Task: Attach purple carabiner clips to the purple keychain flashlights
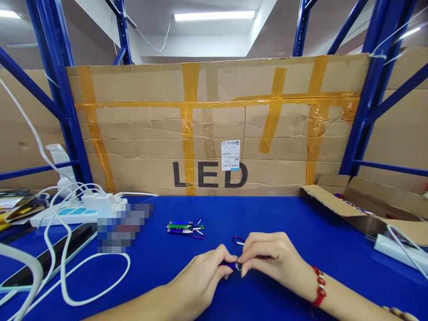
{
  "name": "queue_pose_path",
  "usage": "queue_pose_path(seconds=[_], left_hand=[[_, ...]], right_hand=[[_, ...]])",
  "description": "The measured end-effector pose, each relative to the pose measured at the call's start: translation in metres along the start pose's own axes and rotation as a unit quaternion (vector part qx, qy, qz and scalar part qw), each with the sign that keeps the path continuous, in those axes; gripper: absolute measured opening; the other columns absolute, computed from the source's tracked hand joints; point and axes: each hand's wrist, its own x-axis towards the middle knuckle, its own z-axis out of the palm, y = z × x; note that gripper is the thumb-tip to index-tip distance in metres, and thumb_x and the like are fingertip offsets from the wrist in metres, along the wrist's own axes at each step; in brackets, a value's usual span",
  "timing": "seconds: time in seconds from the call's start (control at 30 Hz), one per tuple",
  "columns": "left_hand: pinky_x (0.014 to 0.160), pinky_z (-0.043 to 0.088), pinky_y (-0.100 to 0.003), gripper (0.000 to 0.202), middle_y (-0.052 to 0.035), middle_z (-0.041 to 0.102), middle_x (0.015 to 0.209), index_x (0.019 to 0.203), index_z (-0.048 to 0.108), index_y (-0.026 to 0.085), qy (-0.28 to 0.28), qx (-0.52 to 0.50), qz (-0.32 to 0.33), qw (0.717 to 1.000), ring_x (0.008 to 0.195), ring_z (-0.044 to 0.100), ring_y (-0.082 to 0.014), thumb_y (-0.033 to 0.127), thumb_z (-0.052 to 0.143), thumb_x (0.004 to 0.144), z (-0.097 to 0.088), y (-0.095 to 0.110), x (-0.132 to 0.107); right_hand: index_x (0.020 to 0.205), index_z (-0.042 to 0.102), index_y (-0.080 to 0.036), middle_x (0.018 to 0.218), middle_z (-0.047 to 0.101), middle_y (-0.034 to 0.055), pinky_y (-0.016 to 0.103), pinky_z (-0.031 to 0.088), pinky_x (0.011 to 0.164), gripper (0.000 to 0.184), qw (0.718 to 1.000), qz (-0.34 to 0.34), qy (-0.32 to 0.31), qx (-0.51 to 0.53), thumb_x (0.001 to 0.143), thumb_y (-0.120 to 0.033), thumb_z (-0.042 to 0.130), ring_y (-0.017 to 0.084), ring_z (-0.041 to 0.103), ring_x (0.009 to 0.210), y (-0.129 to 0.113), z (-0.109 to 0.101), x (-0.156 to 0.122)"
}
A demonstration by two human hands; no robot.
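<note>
Between my hands is a small purple keychain flashlight (230,265) with a silver end. My left hand (200,276) pinches its body between thumb and fingers. From the other side, my right hand (274,256) has its thumb and fingertips closed on the silver end. A purple carabiner clip (238,240) shows just beyond my right fingers; whether it is joined to the flashlight is hidden. Farther back lie a blue flashlight (179,222), a green flashlight (178,226) and another purple flashlight (179,231), side by side, with clips toward the right.
On the left are a white power strip (67,217) with tangled cables, a phone (50,258) and a blurred patch. An open cardboard box (334,205) and a white block (397,252) stand right. A large taped carton (214,125) closes off the blue table's back (267,209).
</note>
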Motion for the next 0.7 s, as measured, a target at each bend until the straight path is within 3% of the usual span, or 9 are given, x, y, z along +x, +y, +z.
queue_pose_path(seconds=[0.17, 0.3, 0.5, 0.7], left_hand=[[0.073, 0.041, -0.019, 0.012, -0.0028, 0.059, 0.091, 0.088, 0.046, 0.018, -0.008, 0.011, 0.026, 1.000, 0.081, 0.054, -0.0118, 0.014, 0.035, 0.087, 0.001, -0.004, 0.001], [0.074, 0.041, -0.020, 0.012, -0.0037, 0.059, 0.091, 0.088, 0.045, 0.018, 0.018, 0.019, 0.032, 0.999, 0.081, 0.055, -0.0128, 0.015, 0.034, 0.087, 0.001, -0.006, 0.003], [0.077, 0.042, -0.021, 0.011, -0.0033, 0.060, 0.093, 0.089, 0.048, 0.019, 0.028, 0.014, 0.040, 0.999, 0.086, 0.056, -0.0134, 0.015, 0.038, 0.087, 0.002, -0.008, 0.004], [0.079, 0.042, -0.021, 0.018, -0.0014, 0.061, 0.096, 0.099, 0.052, 0.020, 0.025, 0.016, 0.029, 0.999, 0.090, 0.057, -0.0129, 0.014, 0.040, 0.087, 0.002, -0.007, 0.003]], right_hand=[[0.065, 0.070, -0.021, 0.065, 0.064, 0.0012, 0.018, 0.040, 0.055, 0.018, 0.997, 0.066, -0.001, 0.039, 0.072, -0.037, 0.066, 0.010, 0.056, 0.058, 0.003, 0.007, -0.001], [0.059, 0.069, -0.018, 0.059, 0.060, 0.0018, 0.020, 0.035, 0.048, 0.021, 0.984, 0.167, 0.018, 0.062, 0.066, -0.038, 0.069, 0.009, 0.047, 0.051, -0.003, 0.012, 0.001], [0.059, 0.065, -0.011, 0.045, 0.048, -0.0017, 0.019, 0.024, 0.037, 0.033, 0.912, 0.348, -0.057, 0.210, 0.059, -0.044, 0.071, 0.004, 0.033, 0.038, -0.001, 0.016, 0.003], [0.055, 0.063, -0.011, 0.041, 0.046, -0.0024, 0.018, 0.025, 0.037, 0.037, 0.892, 0.365, -0.069, 0.258, 0.056, -0.047, 0.070, 0.004, 0.033, 0.036, 0.006, 0.017, 0.003]])
